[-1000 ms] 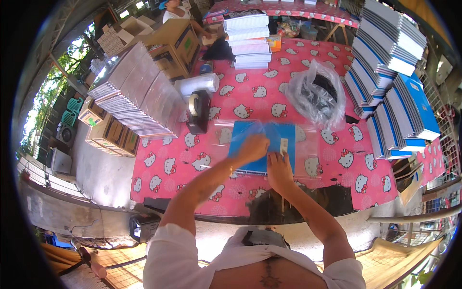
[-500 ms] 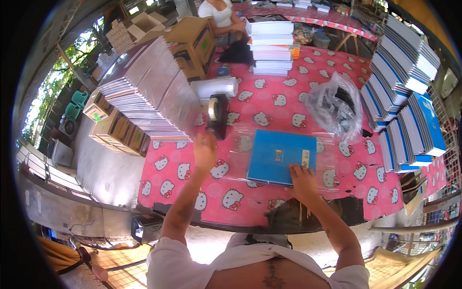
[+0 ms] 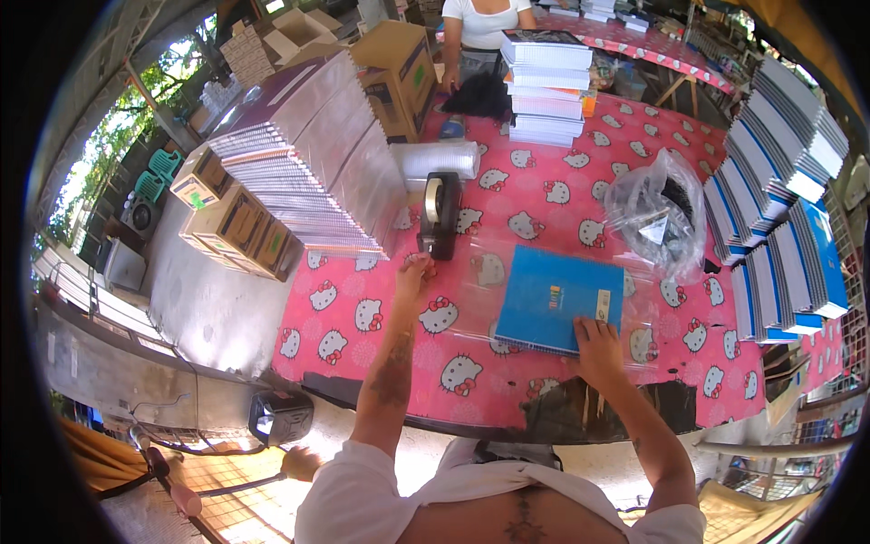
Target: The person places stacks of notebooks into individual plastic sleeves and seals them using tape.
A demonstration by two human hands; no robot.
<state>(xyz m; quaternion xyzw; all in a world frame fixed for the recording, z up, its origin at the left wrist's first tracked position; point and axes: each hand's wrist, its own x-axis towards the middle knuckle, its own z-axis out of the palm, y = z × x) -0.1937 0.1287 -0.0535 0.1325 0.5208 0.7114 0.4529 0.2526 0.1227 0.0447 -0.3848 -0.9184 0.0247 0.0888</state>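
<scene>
A blue spiral-bound notebook [image 3: 553, 308] lies on a sheet of clear plastic [image 3: 480, 313] that spreads out beyond its sides. My right hand [image 3: 600, 352] rests on the notebook's near right corner, fingers stretched over the cover. At the near end of a black tape dispenser [image 3: 444, 231] is my left hand [image 3: 413, 274], its fingertips pinched together at the front of the dispenser. Any strip of tape between those fingers is too small to make out. The dispenser holds a roll of tape [image 3: 433, 199].
Tall stacks of wrapped notebooks [image 3: 317, 172] stand at the left, blue notebooks [image 3: 788, 208] at the right. A crumpled clear plastic bag [image 3: 662, 218], a plastic roll [image 3: 439, 161] and a book pile [image 3: 546, 91] share the pink table [image 3: 535, 195]. A person [image 3: 485, 27] stands beyond.
My left hand has moved up and right to the dispenser's front end. My right hand stays on the notebook. The view has shifted, and the person beyond has changed posture.
</scene>
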